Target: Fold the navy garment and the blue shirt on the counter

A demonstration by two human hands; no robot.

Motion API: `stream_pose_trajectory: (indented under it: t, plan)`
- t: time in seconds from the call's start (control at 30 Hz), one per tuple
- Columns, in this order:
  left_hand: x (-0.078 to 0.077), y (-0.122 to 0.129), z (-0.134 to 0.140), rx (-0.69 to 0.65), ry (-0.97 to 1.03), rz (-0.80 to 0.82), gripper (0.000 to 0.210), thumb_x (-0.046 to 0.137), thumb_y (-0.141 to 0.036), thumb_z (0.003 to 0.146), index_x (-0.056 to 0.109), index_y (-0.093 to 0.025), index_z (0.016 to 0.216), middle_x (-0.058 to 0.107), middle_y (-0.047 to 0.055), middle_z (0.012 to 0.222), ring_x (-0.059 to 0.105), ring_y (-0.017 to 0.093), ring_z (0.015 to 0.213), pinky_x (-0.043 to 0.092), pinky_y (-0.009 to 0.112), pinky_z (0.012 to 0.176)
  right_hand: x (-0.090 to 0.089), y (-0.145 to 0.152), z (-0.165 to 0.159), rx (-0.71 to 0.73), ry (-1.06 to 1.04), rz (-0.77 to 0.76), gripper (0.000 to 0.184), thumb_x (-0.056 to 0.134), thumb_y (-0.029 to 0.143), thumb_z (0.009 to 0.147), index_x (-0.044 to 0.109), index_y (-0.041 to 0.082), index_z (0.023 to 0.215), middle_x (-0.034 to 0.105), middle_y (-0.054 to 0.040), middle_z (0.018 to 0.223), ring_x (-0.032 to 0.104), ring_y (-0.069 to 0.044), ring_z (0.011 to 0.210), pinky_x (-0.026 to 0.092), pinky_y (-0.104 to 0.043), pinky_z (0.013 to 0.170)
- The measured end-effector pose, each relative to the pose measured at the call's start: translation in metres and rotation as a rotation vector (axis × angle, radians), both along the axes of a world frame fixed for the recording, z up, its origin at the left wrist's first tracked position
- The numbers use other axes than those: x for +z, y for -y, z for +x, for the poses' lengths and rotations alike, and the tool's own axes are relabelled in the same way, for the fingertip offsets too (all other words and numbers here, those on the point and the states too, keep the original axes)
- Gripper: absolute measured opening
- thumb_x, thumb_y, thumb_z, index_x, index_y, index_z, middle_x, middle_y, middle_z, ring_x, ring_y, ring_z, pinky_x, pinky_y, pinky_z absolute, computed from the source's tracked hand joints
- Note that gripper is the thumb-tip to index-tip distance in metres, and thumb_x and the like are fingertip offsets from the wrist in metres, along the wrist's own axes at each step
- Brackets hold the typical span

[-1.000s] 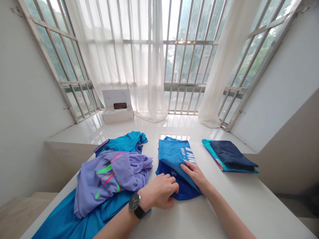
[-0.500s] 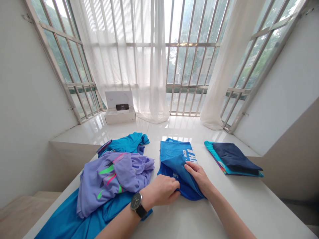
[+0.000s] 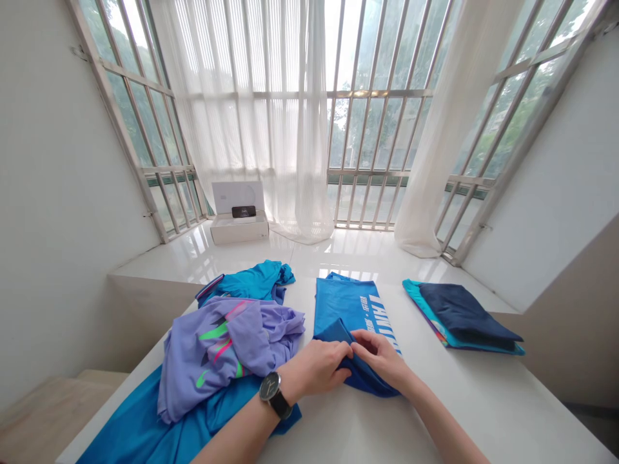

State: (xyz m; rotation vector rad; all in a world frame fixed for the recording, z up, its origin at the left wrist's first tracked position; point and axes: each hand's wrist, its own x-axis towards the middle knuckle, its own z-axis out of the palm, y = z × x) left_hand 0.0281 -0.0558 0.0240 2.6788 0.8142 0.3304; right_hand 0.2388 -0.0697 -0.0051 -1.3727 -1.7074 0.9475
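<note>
A blue shirt (image 3: 341,299) with white lettering lies partly folded on the white table, its near end bunched up and lifted. My left hand (image 3: 322,366), a black watch (image 3: 270,386) at its wrist, is closed on that near edge. Close beside it, my right hand (image 3: 380,356) pinches the same cloth, its fingertips almost meeting those of the left. To the left sits a rumpled lavender shirt (image 3: 232,348) with green and pink marks, on top of bright blue cloth (image 3: 130,419). Behind it is a crumpled teal-blue garment (image 3: 254,280).
A folded stack with a navy garment (image 3: 467,312) on top rests at the right. On the window ledge stands an open white box (image 3: 239,231) with a phone (image 3: 244,211) on it. Sheer curtains (image 3: 300,129) hang before the barred window.
The raised flap of the blue shirt has come down towards me, baring more lettering. My hands have drawn together at its near edge. The view has shifted slightly.
</note>
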Motion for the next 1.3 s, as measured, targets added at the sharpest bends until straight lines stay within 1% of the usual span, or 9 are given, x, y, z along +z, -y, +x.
stream_pose_trajectory:
  t: [0.1, 0.23, 0.4, 0.57, 0.77, 0.93, 1.03, 1.2, 1.3]
  plan:
    - [-0.002, -0.001, -0.001, -0.024, -0.01, 0.012, 0.019, 0.062, -0.03, 0.092, 0.059, -0.022, 0.109, 0.072, 0.004, 0.099, 0.071, 0.023, 0.089, 0.053, 0.028, 0.075, 0.001, 0.003, 0.0, 0.031, 0.114, 0.049, 0.029, 0.055, 0.047, 0.085, 0.067, 0.02, 0.086, 0.061, 0.001, 0.072, 0.055, -0.017, 0.069, 0.045, -0.029, 0.065]
    - [-0.006, -0.002, -0.001, -0.072, -0.014, 0.035, 0.013, 0.063, -0.028, 0.09, 0.064, -0.021, 0.101, 0.071, 0.004, 0.096, 0.07, 0.022, 0.086, 0.051, 0.026, 0.073, 0.002, 0.007, 0.001, 0.063, 0.232, 0.114, 0.019, 0.057, 0.036, 0.083, 0.061, 0.021, 0.073, 0.053, 0.0043, 0.066, 0.046, -0.014, 0.064, 0.037, -0.026, 0.058]
    - [-0.008, -0.003, -0.001, -0.095, -0.005, 0.051, 0.017, 0.067, -0.034, 0.088, 0.068, -0.021, 0.1, 0.071, 0.004, 0.095, 0.07, 0.021, 0.083, 0.049, 0.025, 0.069, 0.002, 0.007, 0.0, 0.053, 0.222, 0.138, 0.026, 0.055, 0.033, 0.085, 0.052, 0.021, 0.062, 0.044, 0.0063, 0.058, 0.038, -0.012, 0.058, 0.03, -0.026, 0.054]
    - [-0.008, -0.004, -0.001, -0.097, 0.02, 0.027, 0.03, 0.074, -0.04, 0.084, 0.069, -0.022, 0.107, 0.071, 0.004, 0.092, 0.069, 0.021, 0.082, 0.049, 0.026, 0.068, 0.006, 0.007, -0.002, 0.031, 0.21, 0.138, 0.03, 0.053, 0.037, 0.089, 0.051, 0.022, 0.063, 0.046, 0.0055, 0.059, 0.04, -0.013, 0.06, 0.032, -0.027, 0.057]
    - [-0.008, -0.005, -0.002, -0.109, 0.06, -0.004, 0.014, 0.068, -0.033, 0.09, 0.073, -0.022, 0.098, 0.072, 0.004, 0.094, 0.069, 0.019, 0.084, 0.048, 0.025, 0.071, 0.009, 0.006, 0.001, -0.055, 0.182, 0.21, 0.032, 0.053, 0.044, 0.091, 0.053, 0.022, 0.067, 0.053, 0.0025, 0.066, 0.046, -0.016, 0.064, 0.039, -0.029, 0.063]
    - [-0.006, -0.006, 0.0, -0.088, 0.092, -0.051, 0.016, 0.068, -0.034, 0.089, 0.073, -0.02, 0.094, 0.07, 0.003, 0.088, 0.065, 0.016, 0.074, 0.046, 0.023, 0.064, 0.01, 0.003, 0.007, -0.137, 0.131, 0.298, 0.031, 0.057, 0.046, 0.089, 0.058, 0.022, 0.068, 0.058, -0.0002, 0.068, 0.051, -0.018, 0.067, 0.044, -0.031, 0.066]
    - [-0.009, -0.01, 0.001, -0.067, 0.12, -0.068, 0.018, 0.067, -0.035, 0.09, 0.073, -0.019, 0.09, 0.068, 0.002, 0.083, 0.062, 0.014, 0.069, 0.044, 0.022, 0.062, 0.012, 0.002, 0.01, -0.175, 0.1, 0.33, 0.031, 0.059, 0.047, 0.089, 0.06, 0.022, 0.069, 0.058, -0.0008, 0.069, 0.051, -0.019, 0.068, 0.045, -0.031, 0.067]
    - [-0.018, -0.016, 0.003, -0.011, 0.16, -0.094, 0.019, 0.063, -0.034, 0.091, 0.073, -0.018, 0.088, 0.067, 0.003, 0.082, 0.061, 0.014, 0.07, 0.045, 0.022, 0.064, 0.018, 0.003, 0.009, -0.218, 0.053, 0.35, 0.033, 0.06, 0.051, 0.087, 0.059, 0.023, 0.069, 0.055, -0.0009, 0.068, 0.049, -0.018, 0.065, 0.045, -0.03, 0.062]
    - [-0.019, -0.018, 0.004, 0.0, 0.173, -0.113, 0.019, 0.062, -0.033, 0.091, 0.073, -0.018, 0.09, 0.066, 0.003, 0.082, 0.06, 0.014, 0.07, 0.046, 0.023, 0.066, 0.02, 0.004, 0.009, -0.232, 0.049, 0.35, 0.035, 0.059, 0.054, 0.087, 0.059, 0.023, 0.069, 0.055, -0.0015, 0.068, 0.05, -0.019, 0.066, 0.045, -0.03, 0.061]
